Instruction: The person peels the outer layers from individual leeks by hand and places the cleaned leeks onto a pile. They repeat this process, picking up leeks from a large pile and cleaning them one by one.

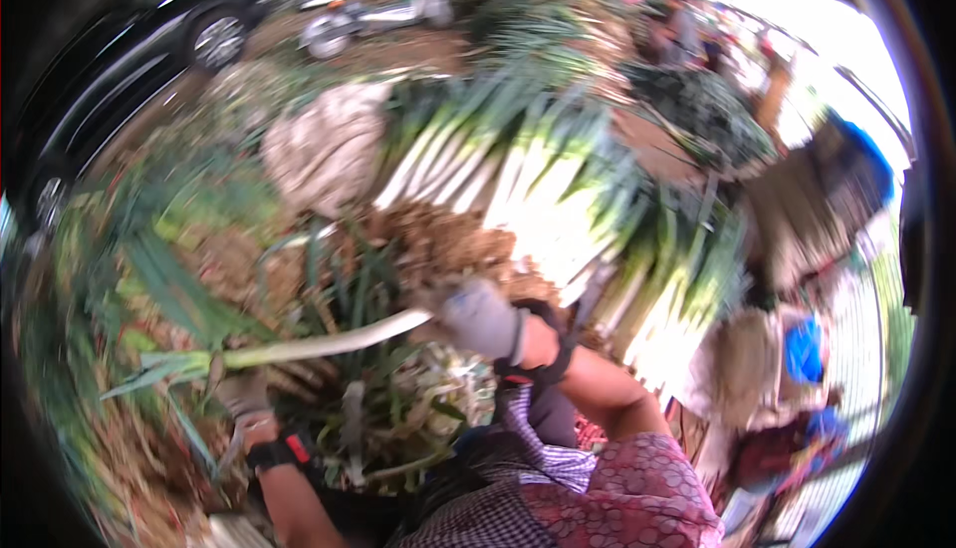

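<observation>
- We take this for an outdoor yard where vegetables are handled, perhaps a farm or market one; we cannot tell which.
- Rows of leek-like stalks fill the centre, with a heap of more greens at the top: produce in bulk.
- We see loose leaf litter spread down the left side.
- A pale sack sits upper left of centre, fitting bulk goods.
- At lower left, a single stalk among gloved hands tells us it is a working place.
- A black car at upper left, a two-wheeler at the top and bare brown ground show us open air.
</observation>
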Demonstrator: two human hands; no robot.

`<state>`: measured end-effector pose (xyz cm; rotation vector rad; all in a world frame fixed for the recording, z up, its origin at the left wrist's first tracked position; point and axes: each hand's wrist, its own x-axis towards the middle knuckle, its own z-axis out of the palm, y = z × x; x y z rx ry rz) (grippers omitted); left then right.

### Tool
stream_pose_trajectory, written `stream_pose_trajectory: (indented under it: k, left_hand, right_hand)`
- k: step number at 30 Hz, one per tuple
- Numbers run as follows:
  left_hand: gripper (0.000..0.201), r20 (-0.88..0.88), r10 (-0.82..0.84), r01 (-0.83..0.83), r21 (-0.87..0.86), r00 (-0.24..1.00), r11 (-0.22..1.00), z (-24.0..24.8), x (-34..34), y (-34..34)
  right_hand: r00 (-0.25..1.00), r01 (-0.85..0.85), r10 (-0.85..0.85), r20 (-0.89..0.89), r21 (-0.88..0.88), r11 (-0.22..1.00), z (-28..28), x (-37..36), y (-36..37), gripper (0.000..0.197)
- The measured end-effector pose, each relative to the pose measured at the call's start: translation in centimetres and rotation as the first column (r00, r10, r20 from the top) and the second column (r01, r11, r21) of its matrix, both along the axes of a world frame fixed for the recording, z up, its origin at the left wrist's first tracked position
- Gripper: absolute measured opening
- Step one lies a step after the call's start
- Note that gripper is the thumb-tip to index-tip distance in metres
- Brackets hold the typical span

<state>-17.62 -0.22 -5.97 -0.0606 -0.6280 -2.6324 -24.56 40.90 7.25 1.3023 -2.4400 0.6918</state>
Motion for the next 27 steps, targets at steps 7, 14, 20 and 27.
stream_pose_trajectory:
  k: [7, 14, 20, 27]
  left_hand:
    - [0.021, 0.335, -0.165, 0.138, 0.105, 0.928, 0.985, 2.1, -7.3, 9.8]
    - [0.017, 0.487, -0.189, 0.153, 0.113, 0.853, 0.982, 7.6, -10.2, 20.7]
    - [0.017, 0.246, -0.285, 0.354, -0.31, 0.926, 0.883, 10.1, -16.2, 29.9]
    - [0.04, 0.096, -0.485, 0.343, -0.823, 0.869, 0.453, 19.7, -12.6, 49.4]
  right_hand:
    - [0.962, 0.24, -0.232, 0.142, -0.04, 0.97, -0.7, 3.4, 9.6, 0.038]
    - [0.885, 0.395, -0.295, 0.361, -0.244, 0.886, -3.2, 5.8, 16.0, 0.036]
    - [0.761, 0.581, -0.137, 0.635, -0.571, 0.58, -12.6, 6.3, 21.7, 0.049]
    - [0.633, 0.774, 0.17, 0.755, -0.621, -0.121, -22.4, 9.5, 28.4, 0.048]
